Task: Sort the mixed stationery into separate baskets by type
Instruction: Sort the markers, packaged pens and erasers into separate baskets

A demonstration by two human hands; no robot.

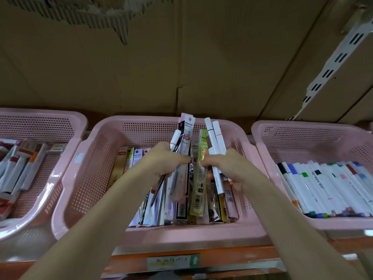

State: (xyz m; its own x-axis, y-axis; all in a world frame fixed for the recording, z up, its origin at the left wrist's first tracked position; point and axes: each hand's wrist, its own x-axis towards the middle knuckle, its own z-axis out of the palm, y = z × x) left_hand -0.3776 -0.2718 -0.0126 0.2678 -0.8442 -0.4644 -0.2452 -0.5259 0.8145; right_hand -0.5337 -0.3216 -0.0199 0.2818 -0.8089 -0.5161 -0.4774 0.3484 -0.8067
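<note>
Middle basket (105, 138) holding mixed packaged pens, upright | right basket (260, 136) carrying white markers (323, 184) in a row; left basket (76, 126) carrying red-capped ones | left hand (161, 160) gripping packets (182, 164), right hand (226, 164) gripping loose white pens (215, 138), fingers curling tight | step: splitting by type; next, likely lifting pens rightward.

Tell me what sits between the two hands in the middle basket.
Head view: upright packaged pens fill the gap between the left hand and right hand, chiefly a green-carded pack, in the middle basket.
</note>
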